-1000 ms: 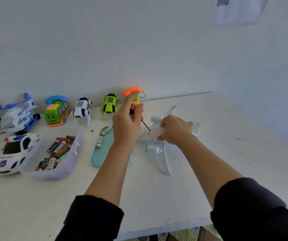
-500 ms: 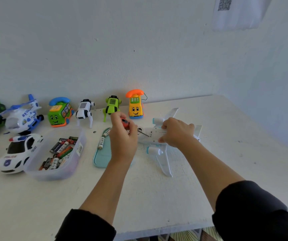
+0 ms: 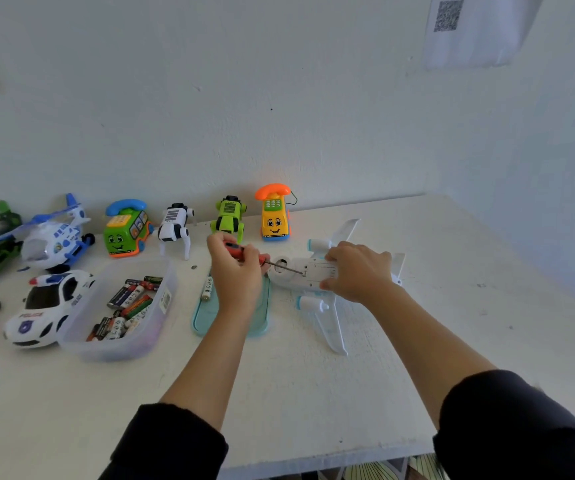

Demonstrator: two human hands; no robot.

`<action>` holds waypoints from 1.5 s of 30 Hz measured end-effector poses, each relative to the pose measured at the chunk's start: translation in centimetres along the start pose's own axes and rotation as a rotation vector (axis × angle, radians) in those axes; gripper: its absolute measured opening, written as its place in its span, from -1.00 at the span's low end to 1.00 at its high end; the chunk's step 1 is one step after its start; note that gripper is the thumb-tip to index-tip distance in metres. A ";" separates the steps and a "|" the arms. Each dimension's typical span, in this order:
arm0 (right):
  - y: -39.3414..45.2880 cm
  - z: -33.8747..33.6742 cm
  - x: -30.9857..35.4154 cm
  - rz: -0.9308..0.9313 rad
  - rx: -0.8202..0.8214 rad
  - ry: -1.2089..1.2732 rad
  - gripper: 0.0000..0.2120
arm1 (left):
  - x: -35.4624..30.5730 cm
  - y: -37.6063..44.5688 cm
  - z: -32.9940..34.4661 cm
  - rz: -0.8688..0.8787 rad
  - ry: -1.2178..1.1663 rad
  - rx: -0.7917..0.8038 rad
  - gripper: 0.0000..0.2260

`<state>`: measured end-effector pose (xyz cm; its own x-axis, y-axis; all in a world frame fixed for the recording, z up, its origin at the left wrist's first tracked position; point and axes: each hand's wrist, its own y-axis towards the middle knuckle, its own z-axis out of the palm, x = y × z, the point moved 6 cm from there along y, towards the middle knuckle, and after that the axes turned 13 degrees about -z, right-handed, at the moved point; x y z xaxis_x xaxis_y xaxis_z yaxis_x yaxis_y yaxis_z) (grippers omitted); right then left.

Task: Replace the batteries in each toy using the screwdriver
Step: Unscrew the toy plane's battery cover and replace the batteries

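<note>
Left hand (image 3: 236, 271): fingers curled round red screwdriver (image 3: 244, 255), tip on the plane's belly.
Right hand (image 3: 357, 271): clasps upturned toy airplane (image 3: 317, 282), table centre.
Progress: cover apparently still on; remaining toys at 10 o'clock, untouched.

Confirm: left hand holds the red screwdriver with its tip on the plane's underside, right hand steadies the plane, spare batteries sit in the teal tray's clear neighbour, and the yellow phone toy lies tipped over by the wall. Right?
Not quite. The head view shows the yellow phone toy standing upright by the wall, not tipped over. The rest holds: left hand grips the red screwdriver, tip on the plane, which the right hand steadies; batteries lie in the clear tub beside the teal tray.
</note>
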<state>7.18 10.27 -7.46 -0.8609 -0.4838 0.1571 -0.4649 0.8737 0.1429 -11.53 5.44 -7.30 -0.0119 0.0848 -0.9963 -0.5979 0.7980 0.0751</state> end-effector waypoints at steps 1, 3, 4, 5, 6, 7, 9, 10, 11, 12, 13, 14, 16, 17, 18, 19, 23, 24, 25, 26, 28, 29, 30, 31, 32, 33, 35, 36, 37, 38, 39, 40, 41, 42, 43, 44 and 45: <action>0.0 0.0 0.1 -0.005 -0.003 -0.007 -0.57 | 0.3 0.2 -0.2 -0.042 -0.038 0.005 -0.84; -0.2 0.1 0.0 -0.016 -0.013 -0.024 -0.57 | 0.5 0.1 -0.3 -0.074 -0.076 0.010 -0.84; -0.3 0.0 0.1 -0.025 -0.029 -0.039 -0.57 | 0.4 0.1 -0.3 -0.084 -0.098 0.013 -0.84; -0.4 0.2 0.0 -0.035 -0.038 -0.053 -0.57 | 0.6 -0.1 -0.2 -0.104 -0.124 0.014 -0.84; -0.6 0.3 0.0 -0.046 -0.055 -0.063 -0.55 | 0.7 -0.1 -0.2 -0.131 -0.155 0.010 -0.83; -0.7 0.4 0.0 -0.058 -0.078 -0.068 -0.53 | 0.8 -0.1 -0.3 -0.161 -0.194 0.002 -0.83; -0.9 0.5 0.0 -0.064 -0.110 -0.056 -0.49 | 1.4 0.1 -0.7 -0.238 -0.244 -0.029 -0.82; -0.9 0.5 0.0 -0.067 -0.119 -0.055 -0.49 | 1.9 0.3 -0.9 -0.288 -0.273 -0.049 -0.82; -0.9 0.6 0.0 -0.070 -0.126 -0.059 -0.51 | 2.5 0.5 -1.2 -0.348 -0.319 -0.067 -0.81; -0.9 0.6 0.0 -0.074 -0.137 -0.069 -0.53 | 3.1 0.6 -1.5 -0.409 -0.367 -0.079 -0.81; -0.8 0.6 0.1 -0.077 -0.144 -0.080 -0.55 | 3.7 0.7 -1.6 -0.458 -0.403 -0.087 -0.82; -0.8 0.6 0.1 -0.081 -0.152 -0.086 -0.56 | 4.1 0.7 -1.8 -0.487 -0.415 -0.091 -0.82; -0.9 0.5 0.1 -0.085 -0.170 -0.087 -0.57 | 4.2 0.7 -1.7 -0.486 -0.412 -0.084 -0.83; -0.9 0.5 0.1 -0.086 -0.182 -0.086 -0.58 | 4.0 0.6 -1.6 -0.464 -0.403 -0.077 -0.83; -1.0 0.5 0.1 -0.087 -0.196 -0.081 -0.59 | 3.6 0.6 -1.6 -0.436 -0.392 -0.075 -0.81; -1.1 0.4 0.1 -0.094 -0.218 -0.072 -0.60 | 3.2 0.6 -1.6 -0.406 -0.385 -0.077 -0.80; -1.7 0.3 -0.2 -0.146 -0.365 0.051 -0.63 | 1.0 0.8 -1.7 -0.315 -0.399 -0.098 -0.80; -1.8 0.2 -0.4 -0.148 -0.392 0.090 -0.63 | 0.6 0.8 -1.6 -0.300 -0.402 -0.095 -0.81; -2.0 0.1 -0.5 -0.145 -0.408 0.122 -0.63 | 0.2 0.7 -1.5 -0.287 -0.406 -0.088 -0.81; -2.1 0.1 -0.6 -0.142 -0.423 0.151 -0.64 | -0.1 0.7 -1.3 -0.275 -0.405 -0.082 -0.81; -2.3 0.1 -0.7 -0.134 -0.451 0.210 -0.65 | -0.3 0.7 -1.0 -0.266 -0.396 -0.081 -0.79; -2.4 0.2 -0.9 -0.114 -0.463 0.247 -0.66 | -0.3 0.7 -1.0 -0.269 -0.393 -0.080 -0.79; -2.5 0.0 -1.2 -0.083 -0.475 0.291 -0.67 | -0.3 0.6 -0.9 -0.271 -0.392 -0.076 -0.79; -2.6 0.0 -1.5 -0.045 -0.479 0.346 -0.68 | -0.2 0.6 -1.0 -0.274 -0.385 -0.077 -0.79; -2.5 -0.1 -1.7 -0.008 -0.489 0.425 -0.69 | -0.1 0.7 -1.0 -0.279 -0.378 -0.081 -0.79; -2.5 -0.3 -1.9 0.028 -0.503 0.530 -0.70 | 0.0 0.7 -1.0 -0.280 -0.374 -0.083 -0.79; -2.7 -1.0 -2.4 0.112 -0.540 0.798 -0.73 | 0.1 0.7 -1.0 -0.285 -0.368 -0.077 -0.78; -2.9 -1.2 -2.7 0.156 -0.563 0.922 -0.75 | 0.2 0.8 -0.9 -0.290 -0.365 -0.076 -0.77; -3.1 -1.4 -3.2 0.211 -0.594 1.018 -0.77 | 0.2 0.8 -0.8 -0.292 -0.360 -0.075 -0.76; -3.3 -1.4 -3.8 0.271 -0.633 1.090 -0.75 | 0.2 0.8 -0.7 -0.291 -0.357 -0.074 -0.75; -3.8 -1.5 -4.6 0.340 -0.680 1.145 -0.73 | 0.1 0.8 -0.5 -0.286 -0.351 -0.074 -0.74; -4.3 -1.5 -5.4 0.412 -0.735 1.175 -0.72 | 0.0 0.9 -0.3 -0.280 -0.345 -0.075 -0.74; -4.9 -1.5 -6.3 0.491 -0.794 1.196 -0.74 | -0.1 0.8 -0.1 -0.275 -0.342 -0.074 -0.73; -5.7 -1.4 -7.4 0.580 -0.855 1.221 -0.77 | -0.2 0.6 0.4 -0.270 -0.344 -0.066 -0.73; -6.5 -1.1 -8.3 0.667 -0.898 1.270 -0.77 | -0.3 0.4 0.7 -0.266 -0.344 -0.063 -0.73; -7.2 -0.8 -9.3 0.747 -0.919 1.322 -0.79 | -0.4 0.2 1.2 -0.263 -0.342 -0.063 -0.72; -8.0 -0.2 -10.2 0.819 -0.915 1.372 -0.83 | -0.5 0.0 1.6 -0.257 -0.340 -0.066 -0.71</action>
<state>19.75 8.26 -10.01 0.1853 -0.1076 0.9768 0.5821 0.8129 -0.0208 -10.20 6.34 -6.77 0.4025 0.0890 -0.9111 -0.5973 0.7798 -0.1876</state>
